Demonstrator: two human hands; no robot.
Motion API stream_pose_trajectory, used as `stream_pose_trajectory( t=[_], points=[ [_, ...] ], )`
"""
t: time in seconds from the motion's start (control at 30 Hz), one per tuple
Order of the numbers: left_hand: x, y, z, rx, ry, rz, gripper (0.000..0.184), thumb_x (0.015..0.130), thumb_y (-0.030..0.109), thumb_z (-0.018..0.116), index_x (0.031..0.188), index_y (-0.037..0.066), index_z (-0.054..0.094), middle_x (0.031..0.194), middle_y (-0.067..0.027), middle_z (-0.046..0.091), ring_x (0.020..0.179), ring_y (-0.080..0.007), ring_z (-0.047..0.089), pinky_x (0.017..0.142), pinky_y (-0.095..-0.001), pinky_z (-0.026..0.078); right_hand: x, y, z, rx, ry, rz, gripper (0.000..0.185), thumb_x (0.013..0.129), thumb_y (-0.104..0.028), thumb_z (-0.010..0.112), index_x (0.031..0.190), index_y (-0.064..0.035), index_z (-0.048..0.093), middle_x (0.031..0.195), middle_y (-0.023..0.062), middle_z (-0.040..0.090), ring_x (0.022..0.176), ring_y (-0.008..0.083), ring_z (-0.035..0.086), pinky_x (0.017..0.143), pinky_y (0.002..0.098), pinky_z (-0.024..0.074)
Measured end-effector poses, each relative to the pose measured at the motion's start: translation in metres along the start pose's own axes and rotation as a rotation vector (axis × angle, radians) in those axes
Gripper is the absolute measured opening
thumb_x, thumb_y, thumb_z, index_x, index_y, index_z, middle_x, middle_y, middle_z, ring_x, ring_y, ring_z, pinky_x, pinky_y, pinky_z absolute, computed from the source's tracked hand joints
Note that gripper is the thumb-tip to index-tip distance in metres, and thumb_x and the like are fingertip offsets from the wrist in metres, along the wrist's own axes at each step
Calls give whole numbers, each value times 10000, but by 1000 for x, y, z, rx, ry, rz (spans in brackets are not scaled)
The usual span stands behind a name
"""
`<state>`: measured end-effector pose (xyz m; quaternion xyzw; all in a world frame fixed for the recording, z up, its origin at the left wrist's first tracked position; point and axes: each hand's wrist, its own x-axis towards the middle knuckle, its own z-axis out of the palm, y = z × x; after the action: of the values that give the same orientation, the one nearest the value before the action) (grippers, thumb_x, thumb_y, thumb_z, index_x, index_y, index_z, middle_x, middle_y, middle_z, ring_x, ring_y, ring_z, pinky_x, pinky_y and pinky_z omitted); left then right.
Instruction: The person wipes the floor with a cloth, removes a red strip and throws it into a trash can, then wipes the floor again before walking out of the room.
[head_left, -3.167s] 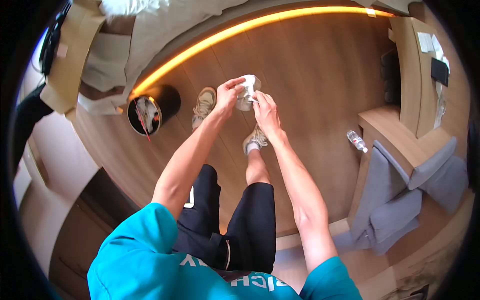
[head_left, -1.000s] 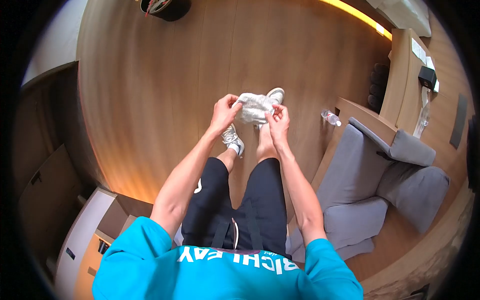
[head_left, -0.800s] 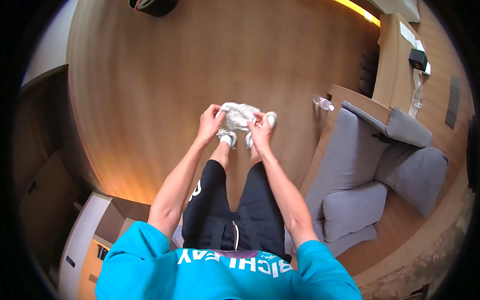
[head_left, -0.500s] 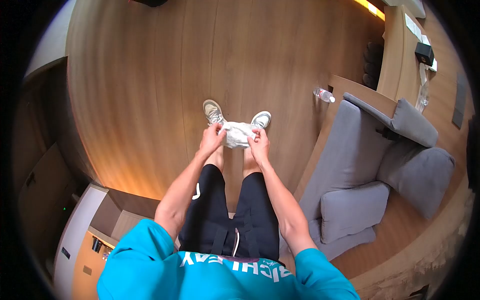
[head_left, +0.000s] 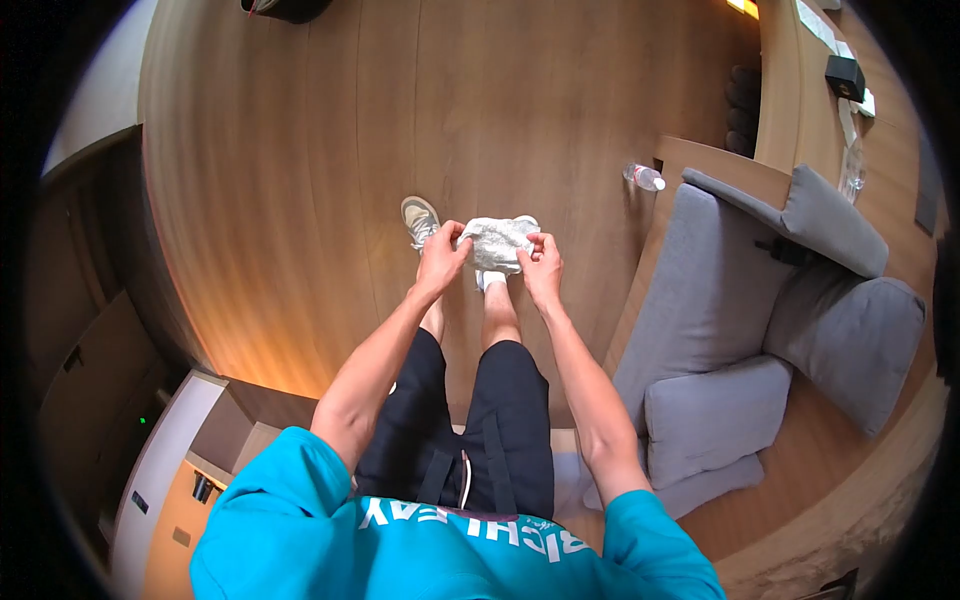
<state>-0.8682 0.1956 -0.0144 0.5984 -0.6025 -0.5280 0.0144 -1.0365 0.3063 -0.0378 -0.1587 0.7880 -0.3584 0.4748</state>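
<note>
Left hand (head_left: 441, 258) and right hand (head_left: 542, 270), two together, pinch one whitish cloth (head_left: 497, 246).

Cloth (head_left: 497, 245): white, mottled with pale grey. Shirt (head_left: 300, 520): teal, white lettering (head_left: 487, 527) across the chest. Shorts (head_left: 515, 400): black, with a pale cord (head_left: 465, 480). Left shoe (head_left: 417, 214): beige-grey, white laces (head_left: 423, 230). Floor (head_left: 300, 150): brown wood grain, thin darker lines, orange glow at lower left. Sofa (head_left: 715, 265): plain grey. Bottle (head_left: 643, 177): clear, label partly red, cap (head_left: 659, 184) white. Small box (head_left: 845, 77): black.
</note>
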Motion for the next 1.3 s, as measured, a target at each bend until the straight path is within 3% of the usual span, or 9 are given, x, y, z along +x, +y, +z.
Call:
stream_pose_trajectory(
  t=[0.13, 0.2, 0.27, 0.4, 0.6, 0.8, 0.93, 1.13, 1.3],
  points=[
    [25, 25, 0, 8, 133, 167, 238, 888, 152, 667, 1071, 1, 647, 954, -134, 714, 938, -237, 690, 864, -354, 526, 21, -14, 3, 26, 49, -56, 280, 852, -22, 699, 1111, -31, 594, 929, 20, 644, 750, 90, 588, 725, 250, 528],
    [46, 31, -3, -70, 42, 92, 367, 898, 207, 660, 1204, 11, 609, 1152, -194, 676, 1145, -289, 632, 997, -380, 479, 39, -23, 6, 4, 151, -135, 273, 858, -57, 667, 1120, -33, 590, 864, 76, 636, 746, 162, 613, 713, 320, 520],
    [62, 24, 1, 458, 208, 251, 561, 912, 277, 638, 1371, -9, 487, 1384, -277, 518, 1338, -377, 470, 1127, -413, 371, 59, -14, 10, -120, 152, -174, 439, 856, -95, 664, 1277, -38, 553, 1127, 179, 632, 1025, 308, 626, 905, 413, 496],
    [80, 22, -9, 392, 3, 81, 713, 919, 323, 618, 1461, -51, 344, 1521, -317, 317, 1422, -450, 308, 1186, -457, 275, 70, -30, 12, -268, 126, -130, 522, 866, -109, 647, 1361, -15, 508, 1283, 243, 580, 1195, 399, 560, 1033, 457, 440],
    [70, 12, 2, 814, -133, 456, 712, 918, 282, 609, 1449, -97, 325, 1505, -320, 331, 1404, -461, 326, 1170, -471, 296, 70, -34, 25, -328, -35, -235, 494, 884, -113, 619, 1357, -6, 524, 1376, 250, 525, 1260, 403, 518, 1087, 436, 412],
    [98, -33, 38, 767, -82, 399, 657, 933, 270, 587, 1419, -106, 355, 1471, -314, 385, 1376, -445, 371, 1159, -459, 316, 102, 10, 50, -446, -94, -293, 477, 903, -123, 600, 1352, 16, 520, 1415, 261, 485, 1330, 432, 437, 1124, 454, 371],
    [172, -64, 78, 605, -315, 180, 541, 902, 246, 605, 1316, -62, 445, 1289, -286, 558, 1224, -416, 537, 1007, -471, 478, 171, 70, 78, -665, -23, -433, 554, 938, -133, 560, 1456, -11, 408, 1569, 224, 282, 1454, 427, 251, 1173, 527, 274],
    [297, -156, 149, 794, -125, 555, 751, 860, 228, 643, 1444, -111, 312, 1511, -309, 335, 1421, -422, 332, 1158, -445, 331, 296, 158, 124, -724, -62, -521, 572, 927, -59, 526, 1480, -22, 384, 1604, 205, 213, 1489, 406, 168, 1205, 481, 242],
    [364, -195, 175, 1104, 25, 643, 779, 889, 230, 559, 1497, -112, 214, 1592, -321, 115, 1489, -476, 108, 1183, -579, 197, 352, 192, 164, -795, -79, -566, 533, 977, -131, 467, 1497, -49, 381, 1628, 197, 140, 1500, 416, 109, 1214, 506, 186]
  ],
)
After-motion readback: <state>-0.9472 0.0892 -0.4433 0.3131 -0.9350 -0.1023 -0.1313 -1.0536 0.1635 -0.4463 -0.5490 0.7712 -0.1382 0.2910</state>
